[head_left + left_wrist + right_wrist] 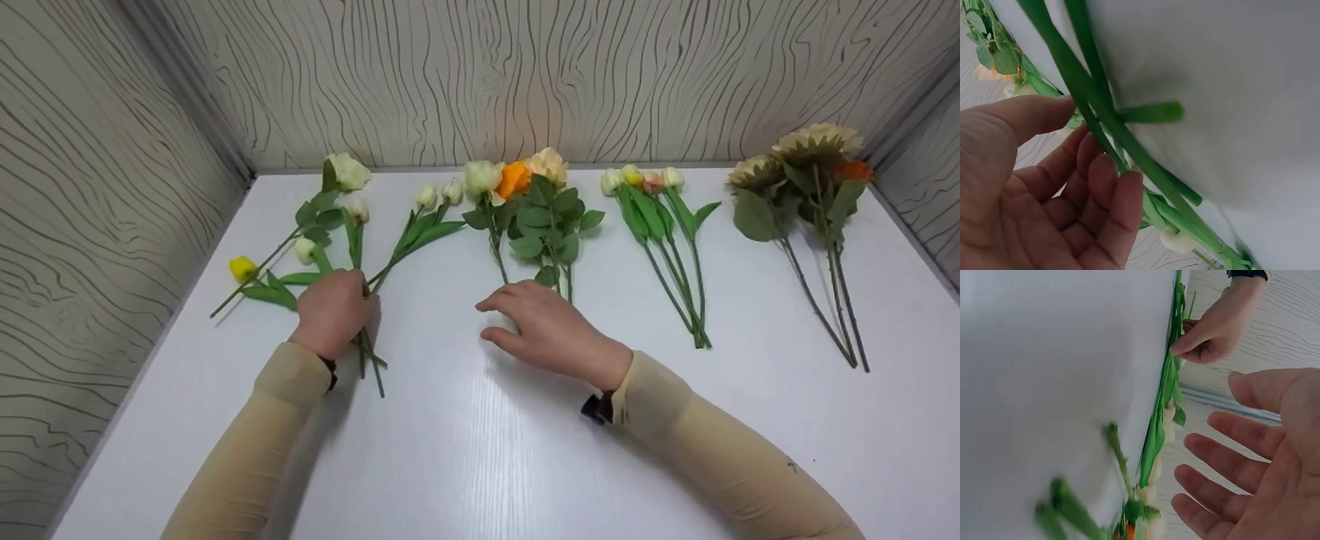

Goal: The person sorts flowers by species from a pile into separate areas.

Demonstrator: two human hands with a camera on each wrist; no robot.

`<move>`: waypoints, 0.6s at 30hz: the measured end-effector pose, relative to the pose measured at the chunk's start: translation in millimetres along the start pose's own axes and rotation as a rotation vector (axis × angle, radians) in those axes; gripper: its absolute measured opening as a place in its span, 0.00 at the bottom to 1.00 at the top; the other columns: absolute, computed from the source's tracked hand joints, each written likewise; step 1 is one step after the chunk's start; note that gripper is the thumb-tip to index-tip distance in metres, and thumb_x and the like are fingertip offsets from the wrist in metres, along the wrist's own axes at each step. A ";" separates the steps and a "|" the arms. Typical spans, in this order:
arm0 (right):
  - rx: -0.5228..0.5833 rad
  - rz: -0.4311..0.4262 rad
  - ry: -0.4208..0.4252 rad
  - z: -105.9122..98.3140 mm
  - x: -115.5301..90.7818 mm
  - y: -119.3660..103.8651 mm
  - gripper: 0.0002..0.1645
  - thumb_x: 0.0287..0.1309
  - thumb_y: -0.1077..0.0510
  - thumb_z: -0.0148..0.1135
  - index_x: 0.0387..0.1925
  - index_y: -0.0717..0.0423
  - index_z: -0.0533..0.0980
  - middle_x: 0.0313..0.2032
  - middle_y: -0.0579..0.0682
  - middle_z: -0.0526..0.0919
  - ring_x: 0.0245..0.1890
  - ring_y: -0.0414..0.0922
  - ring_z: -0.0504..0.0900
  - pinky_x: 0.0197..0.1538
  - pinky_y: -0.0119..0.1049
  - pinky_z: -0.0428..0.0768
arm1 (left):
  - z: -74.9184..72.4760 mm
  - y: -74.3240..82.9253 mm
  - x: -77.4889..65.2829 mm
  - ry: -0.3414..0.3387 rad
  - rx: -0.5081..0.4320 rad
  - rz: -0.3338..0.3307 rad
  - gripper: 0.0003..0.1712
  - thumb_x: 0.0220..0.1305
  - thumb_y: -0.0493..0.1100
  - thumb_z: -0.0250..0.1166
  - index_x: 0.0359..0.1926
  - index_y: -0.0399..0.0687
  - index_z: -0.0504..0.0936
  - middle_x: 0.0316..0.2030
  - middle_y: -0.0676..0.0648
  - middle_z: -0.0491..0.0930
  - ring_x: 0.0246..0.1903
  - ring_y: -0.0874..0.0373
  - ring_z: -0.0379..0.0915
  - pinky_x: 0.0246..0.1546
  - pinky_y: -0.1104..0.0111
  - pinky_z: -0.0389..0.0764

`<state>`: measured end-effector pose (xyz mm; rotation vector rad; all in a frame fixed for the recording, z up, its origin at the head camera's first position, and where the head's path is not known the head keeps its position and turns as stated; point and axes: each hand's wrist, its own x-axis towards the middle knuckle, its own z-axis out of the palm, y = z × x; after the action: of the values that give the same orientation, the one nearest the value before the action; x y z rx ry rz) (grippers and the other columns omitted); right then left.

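Observation:
At the left of the table, my left hand (335,311) pinches the green stems (1123,135) of artificial tulips, thumb on one side and curled fingers on the other. White tulip heads (426,197) fan out beyond the hand, and a yellow tulip (242,268) lies to its left. Just past them rests a white rose (349,172), its stem running under the yellow tulip. My right hand (551,330) hovers with spread fingers and holds nothing. Behind it lies a bunch of white, orange and peach roses (515,180), its lower stems partly hidden by this hand.
Right of centre lies another tulip bunch (660,217) with white, yellow and pink heads. Farther right, large cream flowers (817,142) and an orange one (853,171) lie on long stems. A patterned wall (487,82) borders the white table (450,465) at the back.

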<state>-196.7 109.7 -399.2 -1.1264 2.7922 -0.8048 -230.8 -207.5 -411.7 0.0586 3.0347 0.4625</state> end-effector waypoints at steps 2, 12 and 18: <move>0.026 0.005 -0.006 3.9 2.2 -2.2 0.22 0.71 0.48 0.63 0.59 0.56 0.80 0.56 0.51 0.83 0.61 0.53 0.76 0.66 0.52 0.71 | -0.1 0.3 0.5 -0.017 -0.016 -0.017 0.10 0.70 0.42 0.62 0.33 0.40 0.80 0.25 0.43 0.77 0.24 0.49 0.74 0.24 0.58 0.74; 0.089 0.062 0.019 6.9 2.8 6.2 0.19 0.71 0.50 0.64 0.56 0.55 0.83 0.54 0.50 0.84 0.60 0.52 0.77 0.64 0.49 0.74 | -1.7 0.1 2.0 -0.045 -0.057 -0.044 0.09 0.68 0.39 0.59 0.31 0.40 0.79 0.24 0.44 0.77 0.23 0.49 0.73 0.24 0.58 0.71; 0.106 0.091 0.022 4.8 4.8 9.3 0.18 0.71 0.49 0.63 0.55 0.55 0.83 0.54 0.50 0.84 0.61 0.52 0.77 0.64 0.49 0.73 | -2.0 -1.4 3.3 -0.045 -0.125 -0.073 0.08 0.66 0.37 0.57 0.30 0.40 0.79 0.24 0.44 0.77 0.23 0.50 0.72 0.23 0.60 0.71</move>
<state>-205.2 110.0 -407.0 -0.9729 2.7579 -0.9489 -234.3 -209.2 -410.4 -0.0479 2.9448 0.6341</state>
